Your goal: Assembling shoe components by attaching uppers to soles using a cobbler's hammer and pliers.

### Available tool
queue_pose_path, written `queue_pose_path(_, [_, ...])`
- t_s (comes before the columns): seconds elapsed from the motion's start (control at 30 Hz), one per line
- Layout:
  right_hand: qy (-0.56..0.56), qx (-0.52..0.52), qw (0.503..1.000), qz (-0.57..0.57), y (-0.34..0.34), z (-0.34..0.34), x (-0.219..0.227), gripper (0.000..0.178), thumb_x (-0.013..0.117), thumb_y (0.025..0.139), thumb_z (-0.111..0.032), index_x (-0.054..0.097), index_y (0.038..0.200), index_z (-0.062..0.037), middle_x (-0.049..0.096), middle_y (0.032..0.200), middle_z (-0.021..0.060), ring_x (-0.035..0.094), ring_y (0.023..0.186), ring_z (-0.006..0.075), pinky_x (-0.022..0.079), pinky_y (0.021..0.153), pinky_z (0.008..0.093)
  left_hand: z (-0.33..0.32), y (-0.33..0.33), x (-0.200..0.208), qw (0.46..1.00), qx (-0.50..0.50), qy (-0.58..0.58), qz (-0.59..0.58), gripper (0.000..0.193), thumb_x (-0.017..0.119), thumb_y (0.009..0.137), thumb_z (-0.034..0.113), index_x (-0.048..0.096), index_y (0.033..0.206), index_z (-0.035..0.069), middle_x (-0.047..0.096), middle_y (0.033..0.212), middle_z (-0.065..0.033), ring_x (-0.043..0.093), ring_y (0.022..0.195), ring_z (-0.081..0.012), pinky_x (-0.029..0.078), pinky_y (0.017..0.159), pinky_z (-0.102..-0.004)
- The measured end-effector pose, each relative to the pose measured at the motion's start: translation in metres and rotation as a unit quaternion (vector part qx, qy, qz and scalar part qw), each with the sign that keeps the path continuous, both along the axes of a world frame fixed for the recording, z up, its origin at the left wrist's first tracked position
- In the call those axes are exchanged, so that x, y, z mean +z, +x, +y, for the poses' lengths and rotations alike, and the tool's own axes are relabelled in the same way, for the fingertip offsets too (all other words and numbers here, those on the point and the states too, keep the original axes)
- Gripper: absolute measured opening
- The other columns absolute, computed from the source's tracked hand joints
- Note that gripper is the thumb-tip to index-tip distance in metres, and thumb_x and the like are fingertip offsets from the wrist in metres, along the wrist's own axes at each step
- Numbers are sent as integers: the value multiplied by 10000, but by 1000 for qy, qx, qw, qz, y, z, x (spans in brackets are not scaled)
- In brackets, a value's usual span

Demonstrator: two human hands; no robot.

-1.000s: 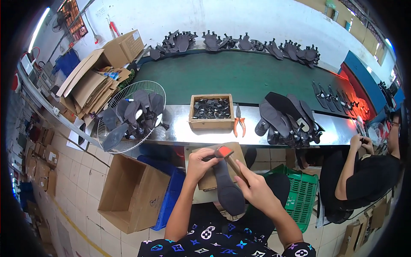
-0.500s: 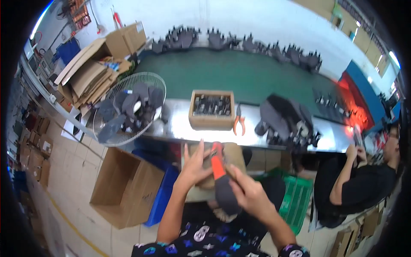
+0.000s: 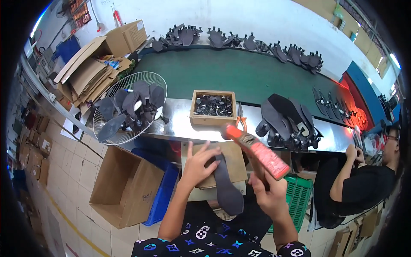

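Note:
A dark grey shoe sole [image 3: 230, 196] lies lengthwise over a wooden board [image 3: 235, 165] in front of me, its broad end hanging past the near edge. My left hand [image 3: 198, 168] pinches the sole's narrow far end with thumb and forefinger, other fingers spread above the board. My right hand [image 3: 272, 198] is wrapped round the wooden handle of a hammer with a red head [image 3: 257, 150]. The hammer is raised to the right of the sole, apart from it. Beyond the board stand a wooden box [image 3: 212, 121] of small black parts and orange-handled pliers [image 3: 243, 123].
A wire basket [image 3: 128, 140] of soles stands at left, above an open cardboard box [image 3: 113, 188] and a blue crate [image 3: 165, 197]. More soles [image 3: 274, 118] are piled on the metal bench edge, right. A green belt [image 3: 205, 68] runs behind. A co-worker [image 3: 364, 182] sits at right, near a green crate [image 3: 297, 192].
The hammer has risen from over the sole and swung up to the right with my right hand. My left hand stays at the sole's far end.

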State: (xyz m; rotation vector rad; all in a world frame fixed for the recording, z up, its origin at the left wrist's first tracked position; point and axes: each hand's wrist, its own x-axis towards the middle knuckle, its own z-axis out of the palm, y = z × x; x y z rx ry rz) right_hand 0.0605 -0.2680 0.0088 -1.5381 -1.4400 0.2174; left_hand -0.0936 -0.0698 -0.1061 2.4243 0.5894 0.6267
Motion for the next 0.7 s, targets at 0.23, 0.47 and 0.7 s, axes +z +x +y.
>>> queue_pose_path(0.23, [-78, -27, 965, -250, 15, 30, -34, 493, 695, 880, -94, 575, 1355, -39, 614, 890, 105, 613, 658, 246, 484, 551, 327, -78, -29, 65, 917, -216, -330, -65, 263, 620, 959, 196, 681, 1117, -6, 558, 913, -109, 594, 883, -244, 465, 790, -334])
queue_pose_path(0.47, [-107, 157, 967, -170, 16, 27, -46, 432, 675, 907, -238, 624, 1278, -24, 683, 1121, 111, 638, 1062, 270, 459, 905, 373, -116, -49, 88, 811, -201, -545, -73, 328, 513, 1015, 233, 701, 1080, -28, 503, 876, -65, 532, 901, -176, 415, 841, -309])
queue_pose_path(0.7, [-82, 360, 915, 162, 15, -23, -4, 302, 737, 872, -190, 686, 1018, 69, 688, 951, 163, 660, 869, 323, 532, 771, 389, -119, -44, 92, 668, -328, -667, -20, 321, 544, 1025, 243, 712, 1114, -16, 704, 1070, -125, 638, 1019, -194, 448, 949, -306])
